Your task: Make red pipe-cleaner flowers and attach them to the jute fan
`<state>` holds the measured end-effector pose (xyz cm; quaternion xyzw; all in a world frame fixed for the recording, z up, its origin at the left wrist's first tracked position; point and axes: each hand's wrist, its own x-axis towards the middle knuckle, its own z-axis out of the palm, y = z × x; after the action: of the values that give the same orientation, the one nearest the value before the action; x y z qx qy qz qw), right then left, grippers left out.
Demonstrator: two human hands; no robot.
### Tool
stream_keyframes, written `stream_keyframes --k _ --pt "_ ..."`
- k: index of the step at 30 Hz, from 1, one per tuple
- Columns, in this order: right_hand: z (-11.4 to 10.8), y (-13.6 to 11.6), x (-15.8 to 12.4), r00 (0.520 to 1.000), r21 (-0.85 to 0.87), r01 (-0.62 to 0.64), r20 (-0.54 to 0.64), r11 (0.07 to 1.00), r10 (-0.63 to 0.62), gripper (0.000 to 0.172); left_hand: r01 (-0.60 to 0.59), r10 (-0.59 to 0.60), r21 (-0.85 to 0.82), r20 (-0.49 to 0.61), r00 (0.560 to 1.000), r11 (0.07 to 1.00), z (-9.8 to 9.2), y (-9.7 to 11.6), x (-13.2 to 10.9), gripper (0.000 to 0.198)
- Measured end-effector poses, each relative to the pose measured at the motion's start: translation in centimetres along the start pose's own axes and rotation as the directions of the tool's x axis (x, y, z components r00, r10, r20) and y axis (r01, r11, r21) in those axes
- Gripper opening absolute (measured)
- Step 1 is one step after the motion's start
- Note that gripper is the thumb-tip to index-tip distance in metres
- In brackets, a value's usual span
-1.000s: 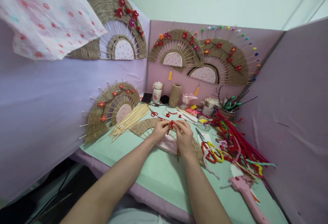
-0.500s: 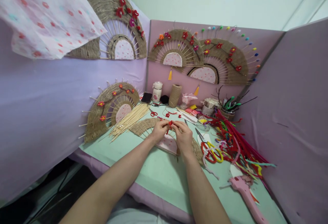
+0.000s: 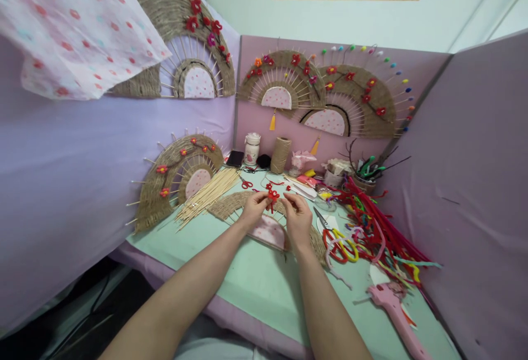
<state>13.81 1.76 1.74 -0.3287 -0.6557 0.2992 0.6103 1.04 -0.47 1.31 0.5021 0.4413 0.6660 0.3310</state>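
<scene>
My left hand [image 3: 254, 207] is closed, pinching a small red pipe-cleaner flower [image 3: 273, 195] whose stem hangs down. Just right of the flower is my right hand [image 3: 297, 212], with thumb and forefinger close together. Whether anything tiny sits between those fingertips is hard to make out. Under both hands lies a twine-wrapped fan [image 3: 233, 202] with a pink dotted half-round centre [image 3: 270, 231], partly covered by the hands. Another red flower [image 3: 269, 186] shows just beyond the held one.
Left of the fan lie wooden sticks [image 3: 210, 192] and small red scissors [image 3: 246, 184]. On the right are larger scissors [image 3: 340, 244], a heap of pipe cleaners [image 3: 379, 222] and a pink glue gun [image 3: 398, 316]. A twine spool [image 3: 280, 155] and jar [image 3: 252, 148] stand behind.
My right hand has drawn back slightly to the right from the red flower. The flower stays in my left hand and now shows more openly. The view has shifted slightly.
</scene>
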Motion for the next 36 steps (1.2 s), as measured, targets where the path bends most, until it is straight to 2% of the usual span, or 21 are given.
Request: stream_keyframes --k 7,14,18,24,27,30,33,36 --pt "0.1 -0.4 -0.1 0.998 -0.027 0.053 0.034 0.998 -0.052 0.02 0.01 -0.01 -0.02 0.012 1.0 1.0 0.0 -0.3 -0.1 0.026" --pt "0.2 0.3 0.0 0.989 -0.05 0.086 0.124 0.995 -0.08 0.022 -0.026 0.025 0.011 0.046 0.999 1.0 -0.1 0.0 -0.3 0.028" --pt "0.3 0.5 0.0 0.988 -0.04 0.074 0.141 0.996 -0.068 0.022 -0.033 0.032 0.01 0.063 0.997 0.999 -0.3 -0.4 -0.2 0.027" --pt "0.5 0.7 -0.2 0.986 0.003 0.031 0.165 1.0 -0.031 0.023 0.03 -0.024 -0.079 0.078 0.997 0.996 -0.5 -1.4 0.2 0.03" --pt "0.5 0.5 -0.2 0.989 0.044 0.007 0.146 0.999 -0.013 0.03 0.05 -0.043 -0.126 0.052 0.998 0.991 -0.4 -1.6 0.3 0.028" --pt "0.4 0.2 -0.2 0.997 0.064 -0.029 0.067 0.997 0.025 0.037 0.063 -0.064 -0.161 -0.003 0.998 0.985 -0.3 -1.6 0.3 0.026" --pt "0.3 0.0 -0.1 0.998 0.046 -0.052 -0.027 0.998 0.054 0.031 0.079 -0.087 -0.168 -0.037 0.996 0.983 -0.4 -1.6 0.4 0.026" --pt "0.3 0.0 -0.2 0.998 0.027 -0.044 -0.047 0.999 0.045 0.025 0.076 -0.087 -0.17 -0.057 0.995 0.983 -0.4 -1.5 0.4 0.025"
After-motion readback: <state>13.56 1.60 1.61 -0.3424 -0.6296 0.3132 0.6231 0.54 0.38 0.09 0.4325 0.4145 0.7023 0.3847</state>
